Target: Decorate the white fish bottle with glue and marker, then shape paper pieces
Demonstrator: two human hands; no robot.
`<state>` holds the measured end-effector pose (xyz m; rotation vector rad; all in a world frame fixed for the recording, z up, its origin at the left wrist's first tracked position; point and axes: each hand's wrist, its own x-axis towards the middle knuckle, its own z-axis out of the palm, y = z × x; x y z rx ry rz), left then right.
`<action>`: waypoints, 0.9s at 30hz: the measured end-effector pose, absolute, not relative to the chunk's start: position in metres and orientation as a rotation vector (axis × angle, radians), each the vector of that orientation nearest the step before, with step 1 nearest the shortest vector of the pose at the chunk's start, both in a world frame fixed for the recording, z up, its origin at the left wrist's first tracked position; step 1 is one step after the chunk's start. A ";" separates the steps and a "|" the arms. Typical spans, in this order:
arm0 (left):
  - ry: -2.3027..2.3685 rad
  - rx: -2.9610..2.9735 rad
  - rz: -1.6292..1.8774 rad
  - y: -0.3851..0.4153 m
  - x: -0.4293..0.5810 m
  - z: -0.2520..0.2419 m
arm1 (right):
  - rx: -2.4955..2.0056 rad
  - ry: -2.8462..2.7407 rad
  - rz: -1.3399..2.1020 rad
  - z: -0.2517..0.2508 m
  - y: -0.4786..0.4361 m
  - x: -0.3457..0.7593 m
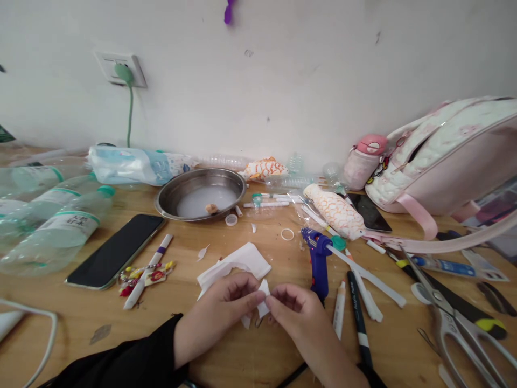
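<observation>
Between my two hands is a small piece of white paper (264, 299), pinched at both sides by thumbs and fingers just above the table. My left hand (226, 304) grips its left side, and my right hand (294, 312) grips its right side. Part of the piece is hidden behind the fingers. Beyond my left hand lies a folded white tissue (248, 261) on the wood. Close to my right hand stands a blue hot glue gun (318, 264) with a long white glue stick in its back end.
Behind are a metal bowl (202, 213) of cloudy liquid and a painted fish shape (334, 211). At left lie plastic bottles (68, 229), a phone (117, 250) and a beaded white pen (149, 269). Scissors (448, 312), markers (358, 318) and a backpack (448, 156) occupy the right.
</observation>
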<state>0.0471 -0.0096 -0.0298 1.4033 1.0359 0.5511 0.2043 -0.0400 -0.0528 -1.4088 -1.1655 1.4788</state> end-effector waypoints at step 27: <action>0.787 1.816 0.735 -0.012 0.038 -0.024 | -0.774 -0.432 2.306 -0.037 -0.048 0.211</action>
